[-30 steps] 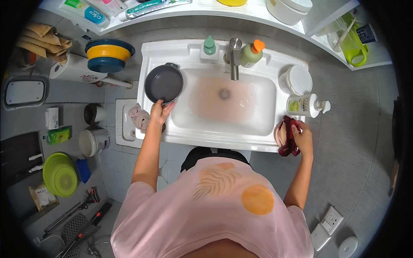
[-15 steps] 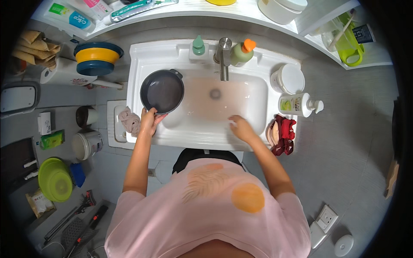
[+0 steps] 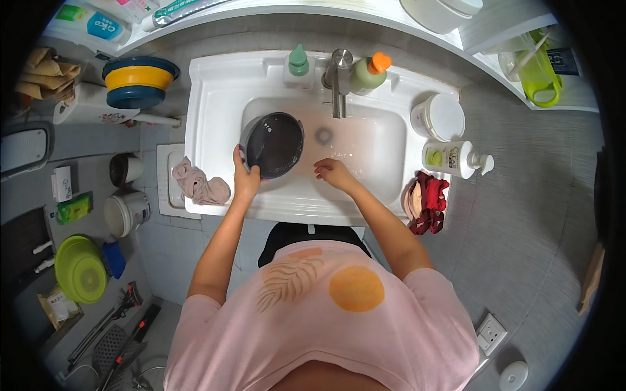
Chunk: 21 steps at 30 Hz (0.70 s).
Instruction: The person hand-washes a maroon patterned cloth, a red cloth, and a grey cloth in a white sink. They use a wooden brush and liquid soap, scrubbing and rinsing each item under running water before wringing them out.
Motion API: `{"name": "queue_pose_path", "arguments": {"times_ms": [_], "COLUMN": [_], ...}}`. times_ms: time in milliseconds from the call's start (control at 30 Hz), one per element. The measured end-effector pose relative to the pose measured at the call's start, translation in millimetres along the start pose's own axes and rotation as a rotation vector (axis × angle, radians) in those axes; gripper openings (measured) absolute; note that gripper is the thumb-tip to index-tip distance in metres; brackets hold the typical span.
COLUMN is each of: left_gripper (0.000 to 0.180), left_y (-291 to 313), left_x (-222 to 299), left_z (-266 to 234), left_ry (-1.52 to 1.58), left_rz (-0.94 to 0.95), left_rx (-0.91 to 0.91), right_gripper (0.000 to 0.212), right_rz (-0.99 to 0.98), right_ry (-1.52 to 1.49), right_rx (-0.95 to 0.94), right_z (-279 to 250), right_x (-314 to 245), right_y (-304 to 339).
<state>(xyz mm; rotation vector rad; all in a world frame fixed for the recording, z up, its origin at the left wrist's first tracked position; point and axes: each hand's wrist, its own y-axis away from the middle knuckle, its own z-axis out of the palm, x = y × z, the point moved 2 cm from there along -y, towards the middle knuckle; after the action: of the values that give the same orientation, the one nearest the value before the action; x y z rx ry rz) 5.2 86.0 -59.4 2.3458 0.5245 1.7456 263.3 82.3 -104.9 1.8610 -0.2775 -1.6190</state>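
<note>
My left hand (image 3: 246, 177) grips the near-left rim of a dark grey round basin (image 3: 275, 144), its thumb over the edge. The basin is tilted toward the right above the left part of the white sink (image 3: 385, 140). Droplets glint on its inner wall. My right hand (image 3: 334, 174) hangs over the middle of the sink, just right of the basin and apart from it. Its fingers are loosely bent and apart, with nothing visible in them. Shallow water lies around the drain (image 3: 324, 135), below the metal faucet (image 3: 340, 85).
A beige cloth (image 3: 201, 184) lies on the sink's left corner. Green pump bottles (image 3: 368, 77) stand by the faucet. Along the right rim sit a white tub (image 3: 438, 117), a white pump bottle (image 3: 448, 158) and red fabric (image 3: 428, 202). A white shelf (image 3: 261, 8) overhangs the back.
The basin has moved right and tilted over, with my left hand gripping higher on its side. My right hand has moved left toward it. Ripples or bubbles now show in the sink water.
</note>
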Motion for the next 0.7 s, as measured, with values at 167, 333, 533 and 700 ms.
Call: {"name": "queue_pose_path", "arguments": {"times_ms": [167, 333, 533, 700], "left_gripper": [0.074, 0.084, 0.083, 0.067], "left_y": [8.7, 12.9, 23.3, -25.1], "left_x": [55.1, 83.4, 99.8, 65.7], "left_z": [18.9, 27.4, 11.2, -26.1], "left_ry": [-0.451, -0.595, -0.573, -0.359], "left_rz": [0.549, 0.786, 0.921, 0.484], "left_rx": [0.053, -0.084, -0.089, 0.204], "right_gripper": [0.036, 0.030, 0.024, 0.026], "right_rz": [0.245, 0.266, 0.130, 0.100], "right_ry": [-0.685, -1.110, -1.151, -0.413], "right_rx": [0.027, -0.136, -0.260, -0.017], "right_z": [-18.7, -29.5, -28.7, -27.2], "right_x": [-46.6, -69.7, -89.3, -51.7], "right_y": [18.4, 21.0, 42.6, 17.6]}}
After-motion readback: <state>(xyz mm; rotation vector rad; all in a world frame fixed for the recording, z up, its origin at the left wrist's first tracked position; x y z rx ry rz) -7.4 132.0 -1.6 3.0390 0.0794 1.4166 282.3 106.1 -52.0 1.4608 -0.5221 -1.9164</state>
